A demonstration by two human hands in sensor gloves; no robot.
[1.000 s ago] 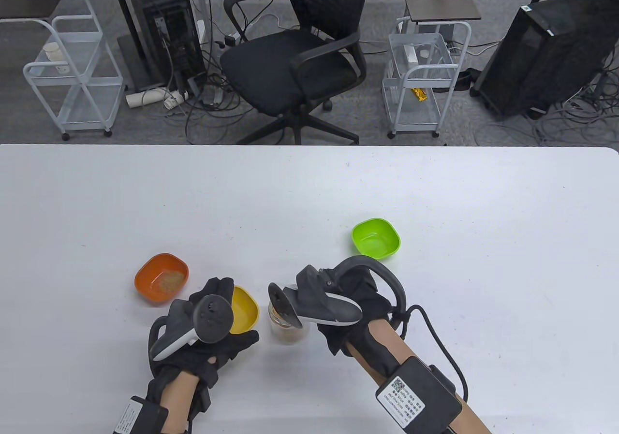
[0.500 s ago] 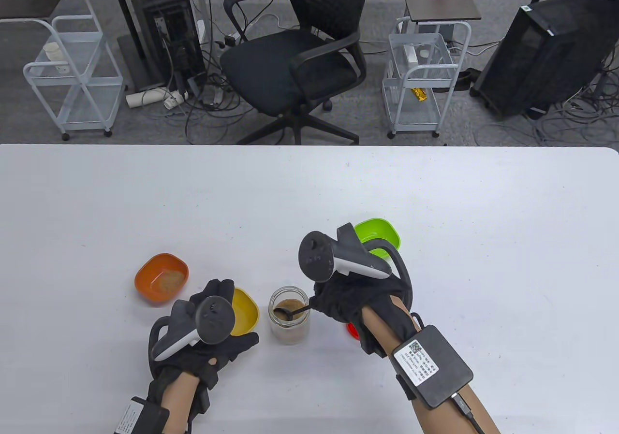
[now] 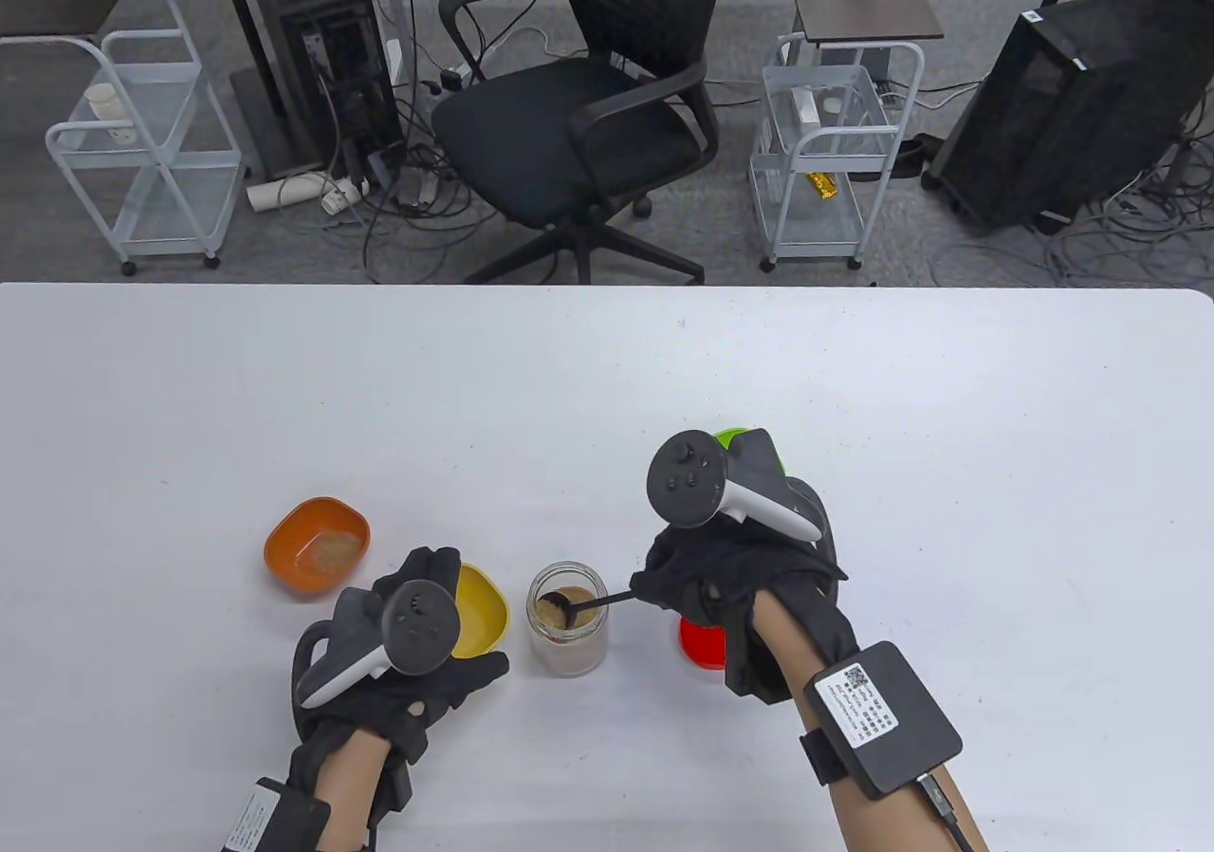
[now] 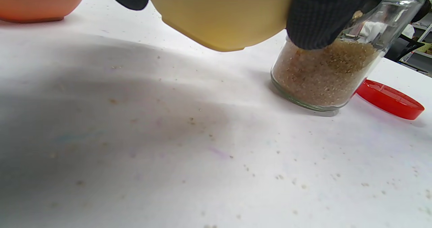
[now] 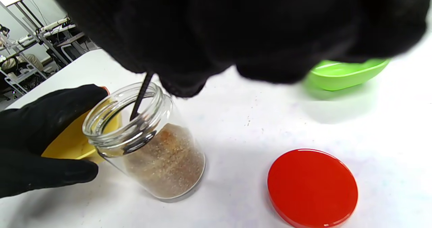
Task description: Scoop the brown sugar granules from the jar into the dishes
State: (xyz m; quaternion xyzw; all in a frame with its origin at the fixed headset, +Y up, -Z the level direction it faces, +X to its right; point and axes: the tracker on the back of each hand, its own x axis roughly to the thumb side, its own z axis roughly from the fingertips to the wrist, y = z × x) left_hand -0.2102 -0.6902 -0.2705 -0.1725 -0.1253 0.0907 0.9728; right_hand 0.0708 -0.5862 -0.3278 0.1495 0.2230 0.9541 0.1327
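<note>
Brown sugar granules [image 5: 168, 160] fill the lower part of a clear, round glass jar [image 3: 567, 631] that stands open on the white table [image 3: 854, 368], between the two hands. The right hand [image 3: 730, 577] pinches the thin handle of a small black spoon [image 3: 588, 602], whose bowl sits inside the jar mouth over the sugar; whether it is loaded cannot be told. The left hand [image 3: 417, 662] grips the near rim of a yellow plastic dish [image 3: 479, 608], fingers curled round its edge, and holds it tilted and partly lifted just beside the jar; in the left wrist view a fingertip lies against the glass. Farther left an orange plastic dish [image 3: 318, 548] already holds a patch of sugar. Behind the right hand a lime green plastic dish [image 5: 347, 72] shows, with no sugar visible in the part that can be seen. The jar's flat red lid [image 5: 312, 187] lies on the table just right of the jar. Loose grains speckle the table near the left hand. The step in hand looks like taking a scoop for the yellow dish. The next move likely calls for lifting the spoon level out of the narrow mouth without catching the rim, then carrying it the short way left and tipping it over the yellow dish.
</note>
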